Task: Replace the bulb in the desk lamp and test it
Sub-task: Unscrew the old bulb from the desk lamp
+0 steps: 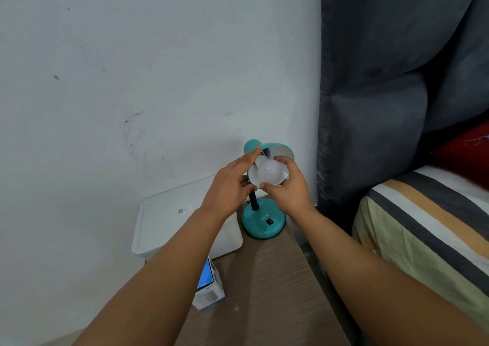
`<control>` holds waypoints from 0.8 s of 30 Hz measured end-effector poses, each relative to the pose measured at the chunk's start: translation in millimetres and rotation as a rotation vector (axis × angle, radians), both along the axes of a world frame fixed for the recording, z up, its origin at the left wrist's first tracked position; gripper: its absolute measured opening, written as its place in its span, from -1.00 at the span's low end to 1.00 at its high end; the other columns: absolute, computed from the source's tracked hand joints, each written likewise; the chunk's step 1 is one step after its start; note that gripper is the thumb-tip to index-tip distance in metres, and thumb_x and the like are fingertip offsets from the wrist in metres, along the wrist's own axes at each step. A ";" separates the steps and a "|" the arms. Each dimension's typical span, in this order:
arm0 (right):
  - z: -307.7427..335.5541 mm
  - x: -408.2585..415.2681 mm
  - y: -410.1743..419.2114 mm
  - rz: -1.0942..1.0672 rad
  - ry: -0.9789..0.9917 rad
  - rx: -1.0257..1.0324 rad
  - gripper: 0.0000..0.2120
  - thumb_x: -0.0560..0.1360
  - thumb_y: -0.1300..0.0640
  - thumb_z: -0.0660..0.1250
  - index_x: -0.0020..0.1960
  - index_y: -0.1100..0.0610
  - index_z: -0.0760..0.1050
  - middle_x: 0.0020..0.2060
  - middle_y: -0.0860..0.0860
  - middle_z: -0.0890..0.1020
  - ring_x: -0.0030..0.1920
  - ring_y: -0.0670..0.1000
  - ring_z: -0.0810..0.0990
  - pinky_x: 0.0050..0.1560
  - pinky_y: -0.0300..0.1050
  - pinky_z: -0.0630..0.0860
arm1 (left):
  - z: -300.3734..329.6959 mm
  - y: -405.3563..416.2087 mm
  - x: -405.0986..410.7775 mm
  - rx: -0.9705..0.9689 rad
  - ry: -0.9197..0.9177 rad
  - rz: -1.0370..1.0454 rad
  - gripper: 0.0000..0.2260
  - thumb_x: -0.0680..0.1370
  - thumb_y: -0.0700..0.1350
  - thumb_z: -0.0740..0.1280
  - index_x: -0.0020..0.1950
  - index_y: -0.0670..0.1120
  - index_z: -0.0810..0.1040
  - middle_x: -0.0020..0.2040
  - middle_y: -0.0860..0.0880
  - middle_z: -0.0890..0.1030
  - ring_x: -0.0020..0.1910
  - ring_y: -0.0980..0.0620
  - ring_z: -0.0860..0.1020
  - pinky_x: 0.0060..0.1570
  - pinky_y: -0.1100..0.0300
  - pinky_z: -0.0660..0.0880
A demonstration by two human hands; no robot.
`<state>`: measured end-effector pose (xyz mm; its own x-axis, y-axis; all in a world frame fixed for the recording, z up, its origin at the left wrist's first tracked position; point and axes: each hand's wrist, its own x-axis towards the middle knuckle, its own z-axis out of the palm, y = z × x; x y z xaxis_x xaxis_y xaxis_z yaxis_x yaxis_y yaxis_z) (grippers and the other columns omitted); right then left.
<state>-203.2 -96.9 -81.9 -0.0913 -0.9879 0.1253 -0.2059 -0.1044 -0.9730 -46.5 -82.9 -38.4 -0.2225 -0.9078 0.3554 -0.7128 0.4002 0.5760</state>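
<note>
Gripping bulb (268,174) | right hand (287,188) | left hand (230,184) steadies shade (284,150)

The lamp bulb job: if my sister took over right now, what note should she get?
Left hand: steadies the teal lamp shade with straight fingers on its rim.
Right hand: curled fingers hold the white bulb, which sits in the shade's mouth at the socket.
The lamp base stands on the wooden table; a bulb box lies nearer, beside a white bin.
Done: cannot tell whether this bulb is old or new.
Left: finish the swap, then press the base switch to test; the bulb is unlit.
</note>
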 end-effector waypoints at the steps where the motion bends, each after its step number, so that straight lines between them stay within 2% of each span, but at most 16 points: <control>1: -0.9 0.1 0.2 0.004 -0.008 0.009 -0.29 0.30 0.07 0.59 0.35 -0.09 0.34 0.25 -0.02 0.48 0.22 0.08 0.51 0.19 0.15 0.56 | 0.5 0.2 0.2 0.002 0.007 -0.002 -0.19 0.46 -0.33 0.49 0.55 0.24 0.26 0.46 0.02 0.46 0.22 0.02 0.61 0.23 0.15 0.55; 4: -1.4 -0.2 0.3 -0.024 -0.016 0.064 -0.25 0.31 -0.15 0.54 0.41 -0.02 0.34 0.27 0.03 0.52 0.22 0.08 0.55 0.20 0.13 0.56 | 0.2 0.3 -0.2 0.000 0.008 -0.011 -0.20 0.47 -0.31 0.49 0.54 0.25 0.26 0.45 0.02 0.46 0.23 0.05 0.60 0.24 0.14 0.55; 7: -1.0 0.1 0.0 -0.024 -0.004 0.050 -0.37 0.31 -0.23 0.51 0.30 -0.03 0.46 0.16 0.03 0.58 0.10 0.04 0.60 0.12 0.11 0.59 | -1.5 -0.9 -0.7 -0.006 -0.005 -0.007 -0.20 0.48 -0.30 0.49 0.54 0.27 0.25 0.47 0.01 0.45 0.24 0.04 0.60 0.24 0.10 0.55; 12: 3.5 1.0 0.1 -0.030 -0.027 0.013 -0.40 0.35 -0.04 0.55 0.32 -0.11 0.42 0.24 -0.02 0.51 0.19 0.07 0.54 0.18 0.15 0.57 | -0.4 0.8 -0.3 -0.002 0.027 0.000 -0.22 0.49 -0.30 0.48 0.55 0.25 0.26 0.46 0.02 0.45 0.22 0.03 0.60 0.22 0.14 0.56; 15: 1.4 1.7 2.7 -0.036 -0.007 0.040 -0.22 0.32 -0.12 0.55 0.45 -0.03 0.32 0.35 0.01 0.47 0.28 0.08 0.50 0.25 0.14 0.53 | -1.0 1.7 -0.6 -0.004 0.016 0.003 -0.21 0.49 -0.31 0.48 0.54 0.26 0.25 0.46 0.02 0.46 0.20 0.02 0.62 0.22 0.13 0.57; 16: 0.1 1.7 2.9 -0.037 -0.003 0.054 -0.19 0.30 -0.17 0.55 0.44 0.00 0.33 0.33 0.02 0.49 0.27 0.08 0.51 0.24 0.12 0.54 | -1.5 1.6 -0.8 -0.010 0.007 0.000 -0.21 0.49 -0.31 0.47 0.54 0.27 0.24 0.46 0.03 0.45 0.20 0.02 0.62 0.21 0.11 0.57; 18: -1.5 1.3 2.3 -0.038 0.010 0.061 -0.26 0.28 -0.20 0.55 0.36 0.04 0.41 0.22 0.03 0.56 0.18 0.09 0.58 0.14 0.06 0.59 | -2.7 0.7 -1.1 -0.017 -0.001 -0.009 -0.20 0.49 -0.30 0.48 0.54 0.28 0.24 0.47 0.02 0.45 0.22 0.03 0.61 0.22 0.08 0.57; 20: -0.5 0.5 0.9 -0.045 0.006 0.058 -0.34 0.30 -0.13 0.57 0.31 0.04 0.46 0.16 0.03 0.59 0.12 0.08 0.60 0.11 0.06 0.60 | -3.4 -0.2 -1.6 -0.011 0.000 -0.005 -0.20 0.48 -0.30 0.48 0.54 0.27 0.24 0.48 0.02 0.44 0.24 0.03 0.60 0.24 0.08 0.56; 24: 2.3 1.0 0.7 -0.057 -0.005 0.043 -0.36 0.29 0.10 0.59 0.29 -0.06 0.40 0.20 -0.02 0.52 0.17 0.08 0.53 0.13 0.14 0.59 | -2.7 -0.5 -2.2 -0.001 -0.011 0.004 -0.17 0.46 -0.33 0.50 0.55 0.26 0.24 0.46 0.03 0.45 0.23 0.04 0.60 0.24 0.10 0.56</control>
<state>-202.3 -96.2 -79.6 -0.1479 -0.9856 0.0821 -0.2054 -0.0506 -0.9774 -48.7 -83.4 -41.1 -0.2229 -0.9082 0.3542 -0.7203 0.3983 0.5679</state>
